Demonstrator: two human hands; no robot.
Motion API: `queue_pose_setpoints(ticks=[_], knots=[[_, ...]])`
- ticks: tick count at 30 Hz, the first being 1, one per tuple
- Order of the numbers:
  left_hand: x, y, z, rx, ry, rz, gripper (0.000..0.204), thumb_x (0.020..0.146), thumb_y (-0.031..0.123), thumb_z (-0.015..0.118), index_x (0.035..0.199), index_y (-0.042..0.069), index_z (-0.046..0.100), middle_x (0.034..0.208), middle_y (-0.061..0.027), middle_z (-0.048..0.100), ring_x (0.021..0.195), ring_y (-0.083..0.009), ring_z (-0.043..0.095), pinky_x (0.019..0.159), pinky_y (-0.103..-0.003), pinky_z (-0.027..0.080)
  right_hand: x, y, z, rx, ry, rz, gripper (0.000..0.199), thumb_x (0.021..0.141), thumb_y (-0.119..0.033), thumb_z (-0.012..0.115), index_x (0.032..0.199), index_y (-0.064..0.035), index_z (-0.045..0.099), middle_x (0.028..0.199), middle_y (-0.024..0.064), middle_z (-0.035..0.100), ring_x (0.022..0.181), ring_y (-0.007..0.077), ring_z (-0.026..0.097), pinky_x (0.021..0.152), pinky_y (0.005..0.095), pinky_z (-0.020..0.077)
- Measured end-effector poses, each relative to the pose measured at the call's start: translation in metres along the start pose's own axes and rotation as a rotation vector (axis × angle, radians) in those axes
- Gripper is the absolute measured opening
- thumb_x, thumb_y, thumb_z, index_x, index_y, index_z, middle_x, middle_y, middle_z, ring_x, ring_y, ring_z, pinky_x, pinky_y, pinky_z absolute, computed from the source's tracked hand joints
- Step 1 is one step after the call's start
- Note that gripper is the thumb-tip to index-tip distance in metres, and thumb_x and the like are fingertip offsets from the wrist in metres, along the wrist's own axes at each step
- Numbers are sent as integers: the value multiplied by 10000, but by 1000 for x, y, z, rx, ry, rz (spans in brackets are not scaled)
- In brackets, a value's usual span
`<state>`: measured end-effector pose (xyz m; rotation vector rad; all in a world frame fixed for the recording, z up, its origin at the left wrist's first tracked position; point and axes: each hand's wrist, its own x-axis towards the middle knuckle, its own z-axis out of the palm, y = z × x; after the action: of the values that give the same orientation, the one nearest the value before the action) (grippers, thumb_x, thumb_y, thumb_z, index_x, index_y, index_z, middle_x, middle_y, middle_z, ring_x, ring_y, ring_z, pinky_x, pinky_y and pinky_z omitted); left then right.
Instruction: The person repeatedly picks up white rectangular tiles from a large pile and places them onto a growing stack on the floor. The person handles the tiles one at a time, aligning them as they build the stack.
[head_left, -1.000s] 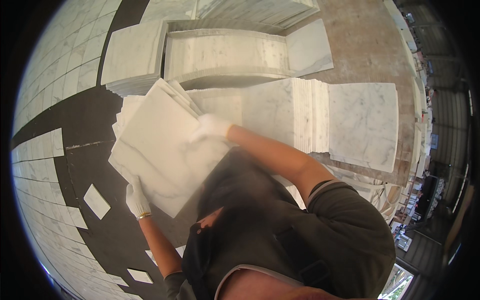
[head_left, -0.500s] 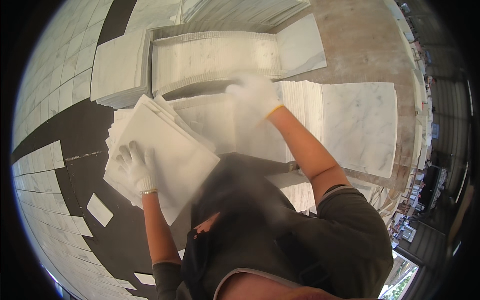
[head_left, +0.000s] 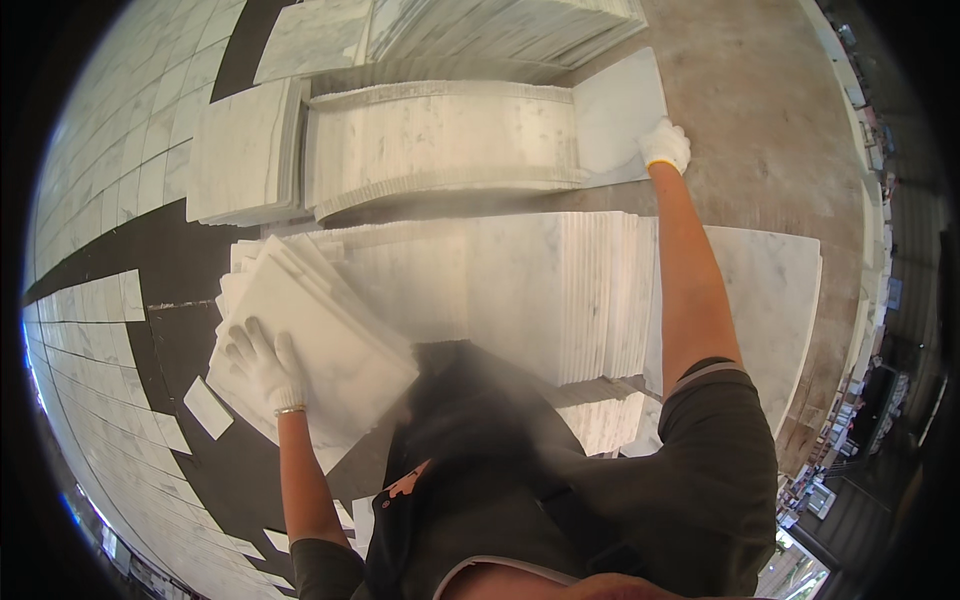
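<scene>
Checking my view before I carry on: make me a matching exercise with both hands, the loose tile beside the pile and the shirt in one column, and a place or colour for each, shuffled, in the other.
Column one
1. Left hand
2. Right hand
3. Loose tile
4. Shirt

Column two
A. Dark
B. At the right edge of a pale end tile
C. On the dark surface, left of the pile
D. Spread on top of the slanted tile pile

Pairs: 1-D, 2-B, 3-C, 4-A
</scene>
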<state>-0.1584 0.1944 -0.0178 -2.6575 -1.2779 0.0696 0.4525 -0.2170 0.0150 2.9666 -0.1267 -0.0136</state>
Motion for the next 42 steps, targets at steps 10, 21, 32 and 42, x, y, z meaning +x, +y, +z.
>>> queue_pose_setpoints(ticks=[10,21,32,42], knots=[[3,5,-18,39,-89,-25,651,991,461,543,1547,149,410,1634,-140,328,1473,-410,300,1154,-559,294,49,-11,10,111,-275,-60,431,813,-353,702,1133,-71,762,1210,218,715,1124,380,697,928,476,557],[5,2,-16,0,-82,-41,648,994,476,514,1543,148,412,1616,-154,339,1462,-409,303,1145,-592,287,56,-38,2,953,-581,-103,268,767,-78,770,1000,53,746,893,182,748,747,321,717,720,436,581],[24,26,-44,-1136,107,-217,577,1023,445,568,1464,77,513,1510,-140,494,1375,-328,472,1125,-478,393,-130,7,-183,1351,-747,-501,560,789,-91,759,1292,103,606,1183,179,705,1048,248,707,906,362,587],[-19,9,-109,-2269,-374,-437,506,1036,356,613,1387,-7,578,1302,-36,628,1173,-143,582,1003,-307,479,-329,-65,-115,1443,-1305,-584,595,831,-184,737,1337,92,588,1232,146,690,1106,206,665,965,337,527]])
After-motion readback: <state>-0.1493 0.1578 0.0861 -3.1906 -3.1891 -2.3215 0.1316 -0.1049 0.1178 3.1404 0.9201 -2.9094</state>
